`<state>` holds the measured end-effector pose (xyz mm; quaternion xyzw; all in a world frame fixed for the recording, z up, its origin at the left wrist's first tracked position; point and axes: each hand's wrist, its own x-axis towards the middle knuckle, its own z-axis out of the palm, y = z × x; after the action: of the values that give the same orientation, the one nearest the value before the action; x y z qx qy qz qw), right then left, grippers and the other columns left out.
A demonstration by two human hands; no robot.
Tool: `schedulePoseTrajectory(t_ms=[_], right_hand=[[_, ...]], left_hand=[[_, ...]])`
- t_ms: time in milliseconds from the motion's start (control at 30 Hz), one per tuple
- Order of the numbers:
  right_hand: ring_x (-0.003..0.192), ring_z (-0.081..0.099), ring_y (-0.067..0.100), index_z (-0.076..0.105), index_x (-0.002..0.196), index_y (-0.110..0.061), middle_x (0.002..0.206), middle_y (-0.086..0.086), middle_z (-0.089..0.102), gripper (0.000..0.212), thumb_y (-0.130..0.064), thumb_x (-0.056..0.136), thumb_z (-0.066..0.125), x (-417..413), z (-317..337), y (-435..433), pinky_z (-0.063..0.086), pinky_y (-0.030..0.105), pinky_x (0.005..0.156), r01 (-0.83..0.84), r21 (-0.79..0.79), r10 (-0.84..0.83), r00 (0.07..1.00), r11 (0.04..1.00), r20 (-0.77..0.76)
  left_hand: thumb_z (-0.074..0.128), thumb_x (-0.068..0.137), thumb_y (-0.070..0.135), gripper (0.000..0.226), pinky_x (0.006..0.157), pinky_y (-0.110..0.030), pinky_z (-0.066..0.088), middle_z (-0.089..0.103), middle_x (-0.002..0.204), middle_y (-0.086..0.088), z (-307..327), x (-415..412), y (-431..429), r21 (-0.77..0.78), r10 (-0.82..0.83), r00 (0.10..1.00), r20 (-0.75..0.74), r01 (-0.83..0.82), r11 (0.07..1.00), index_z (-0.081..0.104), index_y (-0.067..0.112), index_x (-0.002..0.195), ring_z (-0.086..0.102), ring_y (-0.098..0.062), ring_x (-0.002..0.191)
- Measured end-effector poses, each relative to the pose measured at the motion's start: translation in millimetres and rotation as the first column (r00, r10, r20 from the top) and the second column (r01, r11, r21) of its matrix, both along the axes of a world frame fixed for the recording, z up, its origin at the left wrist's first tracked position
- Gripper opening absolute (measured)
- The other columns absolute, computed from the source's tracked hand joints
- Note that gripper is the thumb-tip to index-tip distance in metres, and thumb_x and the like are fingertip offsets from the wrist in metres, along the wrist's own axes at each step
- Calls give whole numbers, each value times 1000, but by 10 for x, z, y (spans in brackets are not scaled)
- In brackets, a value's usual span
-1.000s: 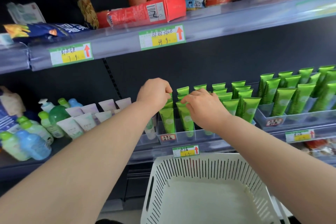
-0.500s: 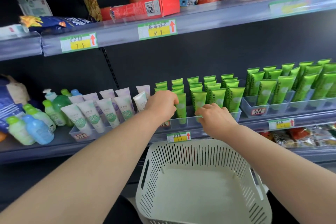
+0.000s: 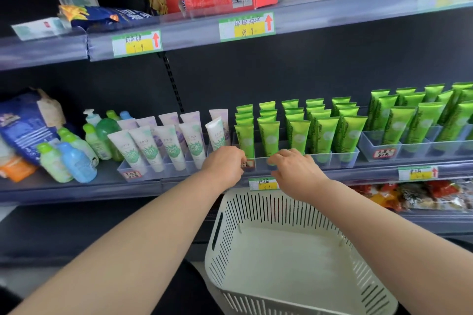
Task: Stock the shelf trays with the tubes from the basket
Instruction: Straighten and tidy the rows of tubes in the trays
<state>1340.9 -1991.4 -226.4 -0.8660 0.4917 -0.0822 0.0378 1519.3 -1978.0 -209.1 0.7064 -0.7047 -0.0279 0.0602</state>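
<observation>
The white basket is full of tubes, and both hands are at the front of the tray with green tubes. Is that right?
Not quite. The basket holds no tubes: the head view shows only its bare floor. The rest is right: the left hand and the right hand are at the front of the tray with green tubes.

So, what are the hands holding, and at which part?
Left hand and right hand both grip the clear tray of green tubes by its front wall.
</observation>
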Motion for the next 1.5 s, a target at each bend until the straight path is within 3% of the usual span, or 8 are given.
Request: schedulePoseTrajectory(t_ms=[100, 200, 333, 800, 1100, 1233, 1367, 1500], right_hand=[[120, 43, 24, 52, 127, -20, 127, 2, 53, 31, -21, 97, 44, 163, 57, -10, 40, 42, 93, -48, -23, 48, 999, 999, 23], [118, 44, 23, 52, 128, -21, 127, 0, 54, 32, -22, 97, 44, 357, 175, -64, 41, 42, 93, -96, -84, 101, 993, 992, 56], [121, 43, 23, 51, 131, -24, 129, -1, 54, 36, -23, 96, 45, 672, 343, -170, 40, 42, 93, -149, -137, 162, 983, 979, 90], [119, 47, 22, 50, 132, -27, 127, -1, 56, 44, -10, 90, 50, 1552, 699, -811, 39, 37, 91, -99, -247, 120, 990, 964, 71], [117, 53, 22, 57, 126, -30, 125, -2, 60, 38, -12, 93, 51, 1674, 732, -1376, 35, 39, 101, -21, -121, 25, 999, 992, 29], [98, 60, 22, 69, 101, -25, 100, -2, 68, 22, -13, 90, 54, 1714, 717, -1545, 32, 39, 101, 8, -112, -13, 999, 994, -37], [95, 61, 22, 69, 104, -28, 99, -2, 68, 26, -12, 88, 57, 1792, 695, -1616, 32, 36, 99, 43, -103, -49, 997, 994, -55], [92, 62, 21, 69, 103, -30, 96, -3, 69, 27, -11, 87, 58, 1811, 680, -1642, 36, 32, 93, 48, -111, -52, 998, 993, -34]], left_hand=[[64, 91, 19, 22, 85, -38, 51, 66, 112, -3, 30, 207, 1, -51, 44, 998, -47, -47, 998, 69, 22, 113, 59, -26, 103], [64, 87, 10, 18, 79, -35, 51, 63, 90, -3, 99, 415, -45, -107, 86, 987, -135, -100, 989, 65, 28, 85, 58, -26, 86], [65, 89, 13, 20, 87, -40, 53, 70, 104, 2, 194, 659, -42, -163, 105, 958, -267, -152, 975, 73, 21, 106, 64, -18, 98], [60, 90, 12, 19, 85, -37, 55, 71, 96, 5, 616, 1535, -355, -307, 116, 930, -348, -230, 924, 73, 22, 99, 66, -13, 91], [63, 90, 12, 29, 92, -38, 50, 68, 113, -2, 662, 1645, -998, -145, 112, 979, -171, -137, 980, 68, 19, 118, 61, -21, 106], [61, 89, 11, 26, 87, -36, 52, 69, 106, -2, 621, 1664, -1167, -78, 89, 995, -41, -92, 993, 70, 20, 112, 63, -24, 100], [61, 89, 13, 22, 82, -37, 53, 65, 101, -2, 600, 1650, -1274, -15, 77, 996, 38, -77, 997, 71, 23, 105, 62, -24, 94], [62, 89, 14, 16, 79, -35, 53, 66, 97, -2, 560, 1624, -1324, -65, 89, 996, -1, -88, 994, 72, 23, 98, 62, -25, 91]])
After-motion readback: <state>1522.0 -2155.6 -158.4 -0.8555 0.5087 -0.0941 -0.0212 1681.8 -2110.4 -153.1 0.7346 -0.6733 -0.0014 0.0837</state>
